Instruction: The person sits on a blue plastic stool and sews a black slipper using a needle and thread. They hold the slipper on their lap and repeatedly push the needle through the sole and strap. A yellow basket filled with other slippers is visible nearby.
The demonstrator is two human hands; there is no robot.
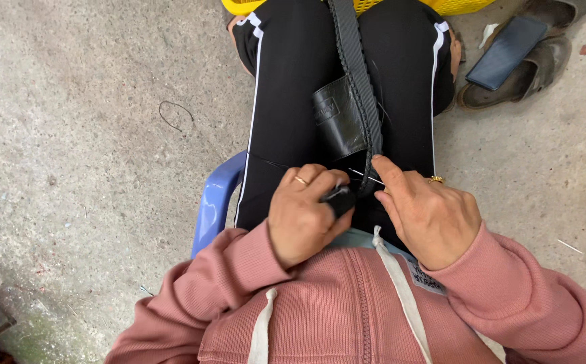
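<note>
A black leather piece (338,121) with a grey braided strap (355,61) along its right edge lies on my lap, over black trousers. My left hand (304,214) is closed on the near end of the leather piece, thumb on top, a ring on one finger. My right hand (427,216) pinches a thin needle (365,176) against the strap's lower end, its fingers together. A dark thread (266,160) trails left from the work across my thigh.
I sit on a blue plastic stool (213,202) on a concrete floor. A yellow basket (454,5) sits beyond my knees. A dark phone (506,52) rests on a worn sandal (542,64) at the upper right. A loop of thread (175,114) lies on the floor.
</note>
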